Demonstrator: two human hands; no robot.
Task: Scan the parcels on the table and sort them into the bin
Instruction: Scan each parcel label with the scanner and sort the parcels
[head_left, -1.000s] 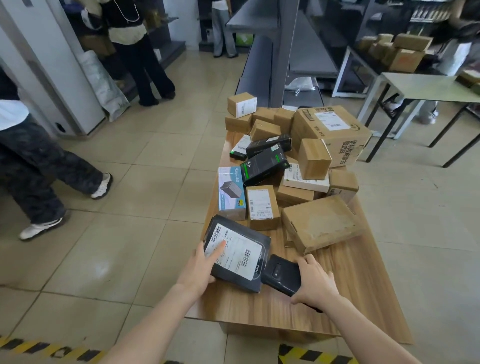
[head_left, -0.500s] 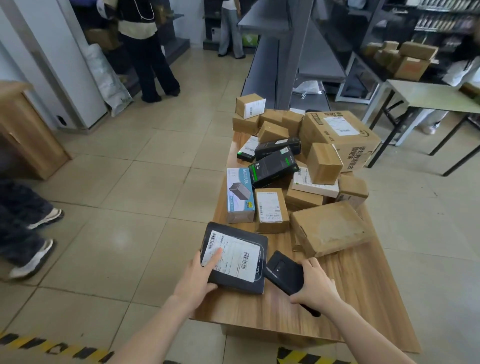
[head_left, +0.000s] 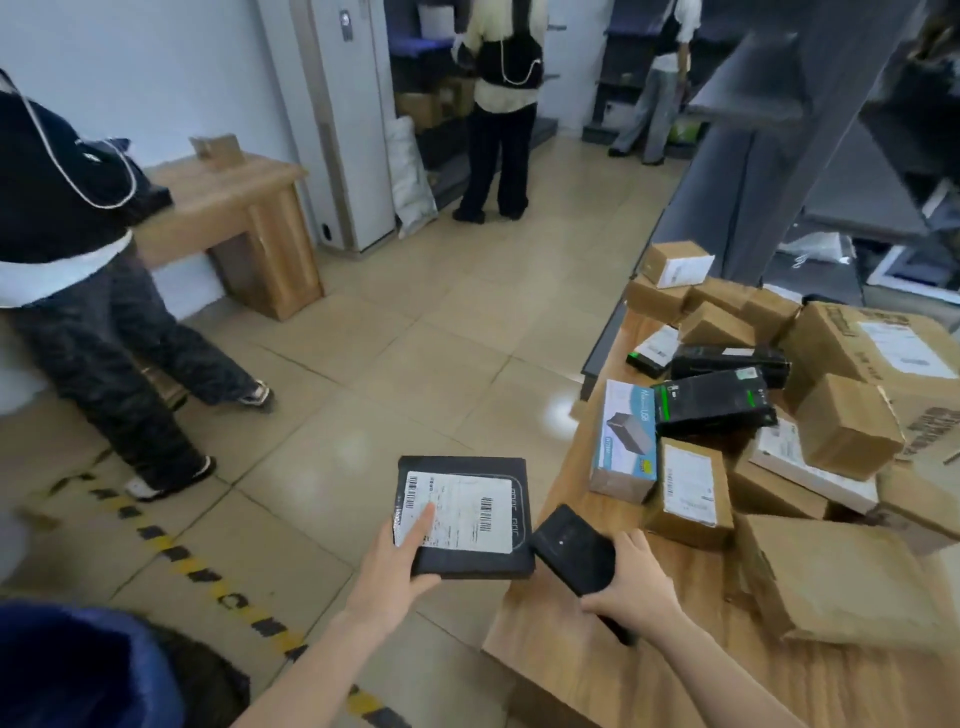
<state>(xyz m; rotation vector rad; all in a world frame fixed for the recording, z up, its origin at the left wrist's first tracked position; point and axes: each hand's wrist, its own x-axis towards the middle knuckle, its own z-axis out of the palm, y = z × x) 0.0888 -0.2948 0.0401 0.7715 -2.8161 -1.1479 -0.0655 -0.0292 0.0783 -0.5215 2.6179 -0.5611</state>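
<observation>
One wide-angle view from the person's head looks forward and down. The left hand (head_left: 395, 571) and right hand (head_left: 631, 584) are close, in the lower middle of the frame. The bench (head_left: 561, 654) fills the right side, seen from above. The floor (head_left: 389, 338) takes the left, and the shelves (head_left: 769, 156) are far, at the upper right.

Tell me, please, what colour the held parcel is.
The parcel is black with a white label; head view.

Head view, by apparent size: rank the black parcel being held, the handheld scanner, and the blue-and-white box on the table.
1. black parcel, clearly largest.
2. blue-and-white box and handheld scanner: look alike; the scanner is nearer and partly covered by the right hand, so unranked.
</observation>
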